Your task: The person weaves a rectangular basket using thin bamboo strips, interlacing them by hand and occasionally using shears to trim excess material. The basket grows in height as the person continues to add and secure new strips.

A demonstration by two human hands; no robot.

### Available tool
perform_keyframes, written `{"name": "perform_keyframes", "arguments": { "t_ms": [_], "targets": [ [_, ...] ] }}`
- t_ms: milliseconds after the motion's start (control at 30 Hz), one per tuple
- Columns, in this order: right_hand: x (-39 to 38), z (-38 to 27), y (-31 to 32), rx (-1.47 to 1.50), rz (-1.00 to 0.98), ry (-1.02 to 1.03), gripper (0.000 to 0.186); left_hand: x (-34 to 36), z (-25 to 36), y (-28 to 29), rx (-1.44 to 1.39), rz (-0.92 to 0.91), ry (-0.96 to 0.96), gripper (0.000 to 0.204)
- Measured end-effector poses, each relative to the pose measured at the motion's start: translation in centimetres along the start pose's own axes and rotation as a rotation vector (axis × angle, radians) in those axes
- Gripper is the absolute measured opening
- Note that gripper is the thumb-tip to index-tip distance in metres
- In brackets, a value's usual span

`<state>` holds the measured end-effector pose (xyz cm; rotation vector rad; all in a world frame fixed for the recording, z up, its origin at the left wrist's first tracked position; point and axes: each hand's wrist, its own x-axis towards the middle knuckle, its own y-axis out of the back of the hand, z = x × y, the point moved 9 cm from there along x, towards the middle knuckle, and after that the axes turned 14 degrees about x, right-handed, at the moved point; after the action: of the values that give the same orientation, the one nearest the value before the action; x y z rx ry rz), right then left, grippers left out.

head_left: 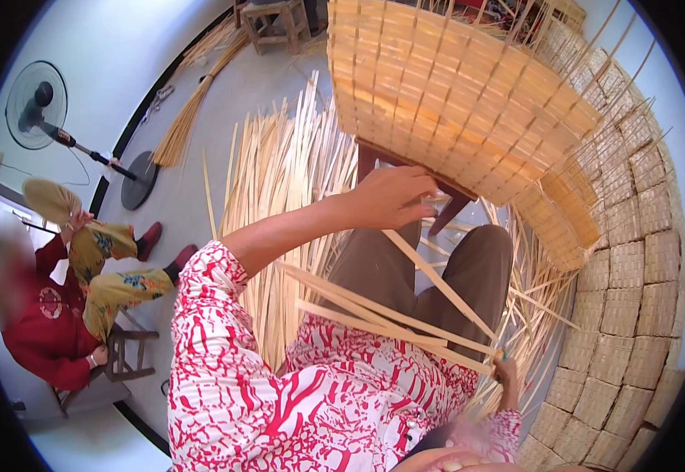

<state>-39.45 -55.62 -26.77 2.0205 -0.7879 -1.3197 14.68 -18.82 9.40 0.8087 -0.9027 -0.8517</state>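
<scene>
A woven basket [444, 90] of wide bamboo splints stands tilted on a dark wooden stool [456, 206], with loose splint ends sticking out past its far rim. Just under its near lower edge is my left hand [396, 197], back upward, fingers loosely bent and apart from the thumb; I see nothing held in it. Down at my right side, my right hand [506, 373] is closed round the ends of several pale bamboo strips [393, 318]. These fan out leftward across my lap. A small green bit shows at that hand, too small to make out.
Loose bamboo strips [279, 169] cover the floor ahead and to the left. Finished woven pieces [625, 315] are stacked along the right wall. At left a seated person [59, 330] in red sits near a standing fan [39, 106]. A straw broom [189, 118] and a wooden stool [273, 23] lie farther off.
</scene>
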Motion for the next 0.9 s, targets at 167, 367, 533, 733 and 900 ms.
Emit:
{"name": "perform_keyframes", "arguments": {
  "t_ms": [167,367,533,733,900],
  "targets": [
    [0.6,3.6,-6.7,0.196,-0.118,-0.039,0.038,-5.6,0.3,-3.5,-0.176,-0.252,0.073,0.045],
    [1.4,-6.8,-5.8,0.311,-0.232,0.137,0.021,-7.9,2.0,-4.0,-0.004,-0.215,-0.024,0.048],
    [4.9,-7.8,-4.9,0.615,-0.221,0.291,0.011,-6.9,1.4,-4.6,0.082,0.019,-0.075,0.036],
    [2.4,-17.0,-1.6,0.693,-0.154,0.488,0.008,-7.1,1.7,-5.8,0.163,-0.079,-0.104,0.014],
    [1.9,-13.6,3.3,1.014,-0.094,0.283,0.029,-5.3,1.7,-7.8,0.251,-0.040,-0.283,0.011]
  ]
}}
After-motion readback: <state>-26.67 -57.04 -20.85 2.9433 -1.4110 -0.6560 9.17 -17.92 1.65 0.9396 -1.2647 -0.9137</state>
